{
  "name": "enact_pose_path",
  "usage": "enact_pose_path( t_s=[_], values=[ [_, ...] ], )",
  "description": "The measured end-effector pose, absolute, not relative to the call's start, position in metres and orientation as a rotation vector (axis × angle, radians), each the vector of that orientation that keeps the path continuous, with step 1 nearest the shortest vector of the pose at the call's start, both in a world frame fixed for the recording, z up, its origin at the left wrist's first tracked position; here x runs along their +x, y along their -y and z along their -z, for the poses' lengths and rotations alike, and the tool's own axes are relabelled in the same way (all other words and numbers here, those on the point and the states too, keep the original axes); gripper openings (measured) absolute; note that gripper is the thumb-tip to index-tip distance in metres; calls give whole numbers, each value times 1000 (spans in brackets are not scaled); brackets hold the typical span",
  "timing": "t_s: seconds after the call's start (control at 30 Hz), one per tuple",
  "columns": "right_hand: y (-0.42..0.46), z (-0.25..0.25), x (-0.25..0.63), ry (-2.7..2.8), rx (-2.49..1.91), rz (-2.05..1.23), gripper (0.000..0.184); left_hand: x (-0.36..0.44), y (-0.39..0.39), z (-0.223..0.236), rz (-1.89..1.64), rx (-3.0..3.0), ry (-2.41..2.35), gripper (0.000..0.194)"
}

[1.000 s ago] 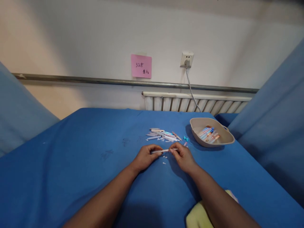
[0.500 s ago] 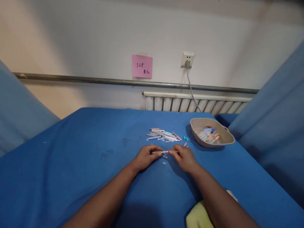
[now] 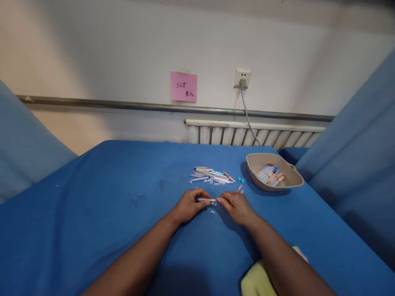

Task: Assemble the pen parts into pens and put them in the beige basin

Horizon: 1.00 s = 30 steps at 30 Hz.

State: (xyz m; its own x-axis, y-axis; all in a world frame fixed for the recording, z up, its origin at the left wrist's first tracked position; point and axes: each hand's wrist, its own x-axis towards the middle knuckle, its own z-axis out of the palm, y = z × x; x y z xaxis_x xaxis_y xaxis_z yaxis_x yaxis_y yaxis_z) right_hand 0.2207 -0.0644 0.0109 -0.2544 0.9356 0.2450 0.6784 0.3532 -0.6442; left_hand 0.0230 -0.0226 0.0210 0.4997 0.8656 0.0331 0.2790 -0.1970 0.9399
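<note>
A slim pale pen [image 3: 204,200] lies level between my two hands, low over the blue cloth. My left hand [image 3: 189,205] is closed on its left part with thumb and fingers. At the other end, my right hand [image 3: 239,207] pinches the tip, its fingers hiding that end. Just beyond the hands is a loose pile of pens and pen parts [image 3: 200,179], mostly white and grey. Small white bits [image 3: 212,211] are scattered below the held pen. Pinkish pieces [image 3: 240,188] lie just past my right hand, near small teal pieces [image 3: 241,180].
A beige basket [image 3: 256,179] with several colourful pens stands at the right on the blue-covered table [image 3: 108,197]. Yellow cloth [image 3: 257,281] lies under my right forearm. A radiator [image 3: 226,135] and cable [image 3: 248,115] are behind, with blue curtains [image 3: 358,135] at both sides.
My right hand has shifted slightly left and down to the pen's right end. Less of the pen now shows between the hands. My left hand stays nearly still.
</note>
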Motion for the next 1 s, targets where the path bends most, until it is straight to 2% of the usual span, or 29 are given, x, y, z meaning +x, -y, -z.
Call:
enact_pose_path(
  t_s=[0.23,0.37,0.47,0.53,0.63,0.8,0.9,1.0],
  values=[
    [67,-15,218,1959,-1298,-454,8,24,21,-18,-661,1522,-953,29],
    [65,-11,217,1987,-1376,-535,26,25,24,-19,-704,1701,-944,23],
    [65,-10,216,1926,-1409,-610,17,25,24,-17,-692,1688,-946,23],
    [67,-12,216,1932,-1369,-574,18,25,23,-16,-667,1610,-949,26],
    [69,-15,216,2018,-1315,-473,8,24,22,-16,-649,1572,-943,28],
    [66,-11,216,2011,-1399,-584,28,25,24,-19,-688,1761,-953,21],
    [67,-12,214,1947,-1410,-618,16,26,24,-18,-680,1692,-963,23],
    [70,-16,213,1990,-1355,-506,14,26,22,-17,-653,1556,-959,27]
  ],
)
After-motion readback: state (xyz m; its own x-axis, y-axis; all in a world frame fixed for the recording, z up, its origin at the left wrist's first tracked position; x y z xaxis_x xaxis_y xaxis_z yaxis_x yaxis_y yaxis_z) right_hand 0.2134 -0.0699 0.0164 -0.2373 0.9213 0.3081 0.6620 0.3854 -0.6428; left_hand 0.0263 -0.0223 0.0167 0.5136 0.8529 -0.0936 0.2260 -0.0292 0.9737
